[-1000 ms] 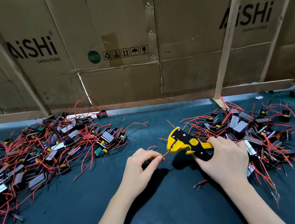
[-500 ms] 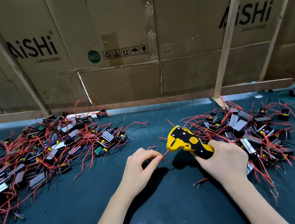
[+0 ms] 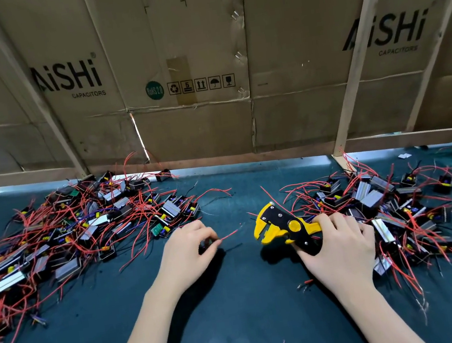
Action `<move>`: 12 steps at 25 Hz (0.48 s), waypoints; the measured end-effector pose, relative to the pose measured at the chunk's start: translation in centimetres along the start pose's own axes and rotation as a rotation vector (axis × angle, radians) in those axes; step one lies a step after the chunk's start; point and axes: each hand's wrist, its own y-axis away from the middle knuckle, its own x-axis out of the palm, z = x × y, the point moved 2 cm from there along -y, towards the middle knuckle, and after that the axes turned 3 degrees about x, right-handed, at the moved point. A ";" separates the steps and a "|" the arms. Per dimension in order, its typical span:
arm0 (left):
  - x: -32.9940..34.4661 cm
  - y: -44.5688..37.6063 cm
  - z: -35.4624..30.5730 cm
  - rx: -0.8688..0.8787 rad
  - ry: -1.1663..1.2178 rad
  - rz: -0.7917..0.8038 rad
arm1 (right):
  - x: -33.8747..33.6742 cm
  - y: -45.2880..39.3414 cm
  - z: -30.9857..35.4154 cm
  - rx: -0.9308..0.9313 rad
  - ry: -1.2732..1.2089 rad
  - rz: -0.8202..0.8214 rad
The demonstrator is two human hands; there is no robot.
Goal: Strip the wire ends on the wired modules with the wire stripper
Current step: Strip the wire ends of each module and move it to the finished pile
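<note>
My left hand [image 3: 187,254] pinches a small dark module [image 3: 206,245] between thumb and curled fingers, low over the mat, and its red wire [image 3: 229,234] points right toward the tool. My right hand [image 3: 338,245] is wrapped round the handles of the yellow and black wire stripper [image 3: 283,225], whose jaws stand apart and face left.

A second ago that wire end sat right at the stripper's mouth, the two hands close together. Now I see a clear gap of bare mat between the wire tip and the jaws: the left hand has drawn away to the left, and the tool has tipped lower with its jaws released. The wire tip looks paler than the rest, though it is too small and blurred for me to be sure of bare strands. I judge that the strip on this end is made, and this module is finished or ready for its other lead.

Further out, the left pile [image 3: 76,230] of modules and tangled red wires lies just beyond my left hand, and the right pile [image 3: 392,206] sits against my right hand. Which heap holds the finished pieces I cannot tell. Both spread over the dark green mat [image 3: 240,323], backed by a cardboard wall [image 3: 197,123].
</note>
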 end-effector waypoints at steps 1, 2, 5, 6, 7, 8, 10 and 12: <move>-0.6 -0.5 0.3 -0.060 -0.044 0.019 | 0.0 0.0 0.2 -0.012 -0.004 0.005; -1.3 -1.3 0.3 -0.102 -0.061 0.022 | 0.0 0.1 0.4 -0.025 -0.006 0.015; -2.7 -4.9 -2.9 -0.088 0.042 -0.083 | 0.1 0.2 1.1 -0.055 -0.034 0.067; -2.9 -6.3 -5.1 -0.054 0.096 -0.148 | 0.1 0.3 1.1 -0.063 -0.050 0.081; -2.8 -7.5 -7.6 -0.009 0.170 -0.222 | 0.2 0.3 1.1 -0.073 -0.062 0.092; -2.5 -8.5 -10.4 0.055 0.260 -0.276 | 0.2 0.4 1.0 -0.084 -0.070 0.100; -1.5 -9.5 -15.5 0.197 0.420 -0.203 | 0.1 0.4 1.0 -0.096 -0.086 0.113; -0.6 -9.5 -18.4 0.267 0.492 0.019 | 0.1 0.2 1.0 -0.082 -0.105 0.127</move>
